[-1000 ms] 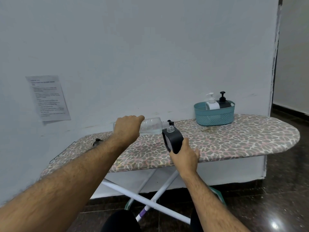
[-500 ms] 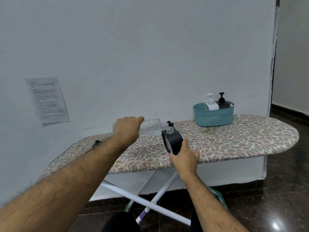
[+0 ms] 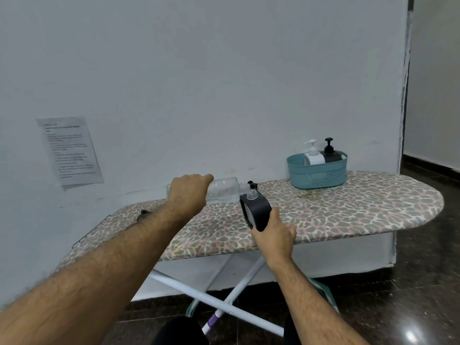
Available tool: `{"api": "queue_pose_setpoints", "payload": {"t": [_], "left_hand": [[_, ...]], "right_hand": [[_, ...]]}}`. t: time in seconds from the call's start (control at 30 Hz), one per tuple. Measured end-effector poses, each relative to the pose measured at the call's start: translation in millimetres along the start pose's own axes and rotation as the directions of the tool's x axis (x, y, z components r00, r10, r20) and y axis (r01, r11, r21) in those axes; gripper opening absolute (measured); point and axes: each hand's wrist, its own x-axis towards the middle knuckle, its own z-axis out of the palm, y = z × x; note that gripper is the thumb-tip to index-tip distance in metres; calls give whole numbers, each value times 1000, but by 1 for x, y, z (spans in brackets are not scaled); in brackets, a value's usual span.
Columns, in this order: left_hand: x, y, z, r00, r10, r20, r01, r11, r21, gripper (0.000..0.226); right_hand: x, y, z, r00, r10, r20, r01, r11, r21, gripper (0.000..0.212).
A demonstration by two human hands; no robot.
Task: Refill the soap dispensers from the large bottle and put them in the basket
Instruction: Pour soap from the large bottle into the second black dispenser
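Pouring step in hand. Left hand (image 3: 187, 193) wrapped round clear bottle (image 3: 224, 190), held almost level, mouth at open neck of black dispenser (image 3: 256, 210). Right hand (image 3: 272, 239) gripping dispenser by its base, tilted above ironing board (image 3: 348, 207). Basket (image 3: 317, 174) well to right, already holding 2 dispensers. Next, probably: steady pour without spilling, pump back on, then into basket.
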Motion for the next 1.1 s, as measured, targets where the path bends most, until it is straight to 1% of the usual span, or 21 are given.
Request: {"api": "queue_pose_setpoints", "payload": {"t": [0.63, 0.83, 1.1], "left_hand": [[-1, 1, -6, 1000, -2, 6, 2, 1000, 12, 45], [0, 2, -6, 1000, -7, 6, 7, 1000, 12, 44], [1, 2, -6, 1000, 0, 5, 0, 1000, 9, 43]], "right_hand": [[1, 0, 1, 1000, -5, -6, 5, 1000, -5, 64], [0, 1, 2, 1000, -10, -13, 10, 1000, -10, 56], [2, 1, 2, 1000, -9, -17, 8, 1000, -6, 56]]}}
